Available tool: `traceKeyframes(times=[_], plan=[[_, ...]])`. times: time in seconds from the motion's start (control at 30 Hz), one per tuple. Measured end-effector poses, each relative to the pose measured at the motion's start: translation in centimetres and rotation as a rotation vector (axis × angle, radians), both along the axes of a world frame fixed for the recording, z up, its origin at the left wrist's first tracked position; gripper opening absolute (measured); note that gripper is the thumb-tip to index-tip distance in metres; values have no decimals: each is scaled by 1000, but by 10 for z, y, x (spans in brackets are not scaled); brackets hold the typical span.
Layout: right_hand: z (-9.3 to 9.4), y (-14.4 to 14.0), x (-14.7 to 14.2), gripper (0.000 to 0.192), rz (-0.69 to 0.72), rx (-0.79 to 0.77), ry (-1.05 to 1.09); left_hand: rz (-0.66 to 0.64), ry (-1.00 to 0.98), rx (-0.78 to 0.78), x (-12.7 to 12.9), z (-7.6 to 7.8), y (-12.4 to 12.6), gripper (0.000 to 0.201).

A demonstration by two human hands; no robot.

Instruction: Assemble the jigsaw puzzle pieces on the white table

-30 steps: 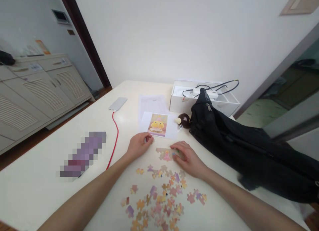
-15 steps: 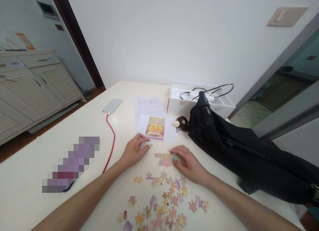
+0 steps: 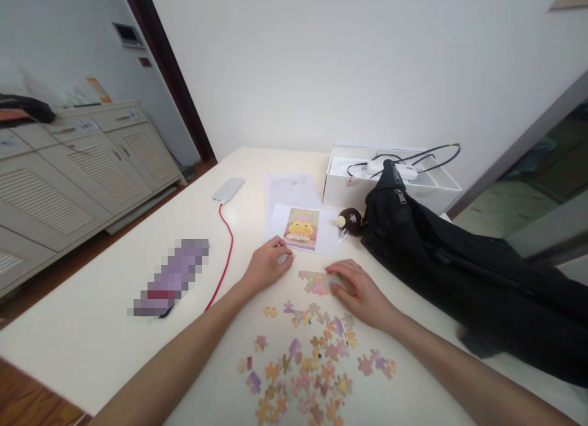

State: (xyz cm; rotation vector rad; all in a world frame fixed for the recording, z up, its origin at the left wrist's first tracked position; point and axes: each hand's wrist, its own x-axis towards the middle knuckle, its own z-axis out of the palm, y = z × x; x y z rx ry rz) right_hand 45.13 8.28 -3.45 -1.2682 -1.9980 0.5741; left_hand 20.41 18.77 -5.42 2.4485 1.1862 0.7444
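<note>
A small joined section of jigsaw puzzle (image 3: 316,284) lies flat on the table, pink in its middle with a pale upper edge. My right hand (image 3: 361,293) is curled over its right end, thumb and fingertips gripping it there and hiding that part. To the upper left of the section, my left hand (image 3: 267,266) has thumb and index finger pinched together; the puzzle piece they close on is mostly hidden. Loose puzzle pieces (image 3: 303,377) in yellow, pink and purple are scattered nearer to me. Beyond my hands lies a printed picture (image 3: 302,229) of a yellow character.
A black bag (image 3: 427,248) covers the table's right side, with a small brown plush (image 3: 351,220) against it. Behind stands a white box (image 3: 342,190) with cables. At left are a grey power bank (image 3: 228,190), a red cable (image 3: 228,254) and a pixelated purple object (image 3: 172,279).
My view has turned left, so everything appears farther right. My left thumb and index finger have closed together, and the small piece beside them has gone from sight. My right hand stays on the section.
</note>
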Motion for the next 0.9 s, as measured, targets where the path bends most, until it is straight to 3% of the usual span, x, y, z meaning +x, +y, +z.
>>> traceKeyframes(times=[0.2,0.43,0.67,0.77,0.9], plan=[[-2,1,0,22,-14,1,2,-39,30,29,2,3,-2,24],[1,-2,-1,22,-4,9,-6,-187,11,-1,-5,5,-3,29],[2,-3,-1,22,-10,-18,15,-192,-8,-45,-8,2,4,30],[3,-3,-1,22,-11,-20,18,-178,-35,-81,-6,6,-2,30],[2,-2,-1,22,-9,-25,13,-287,-28,-130,-5,19,-19,28]])
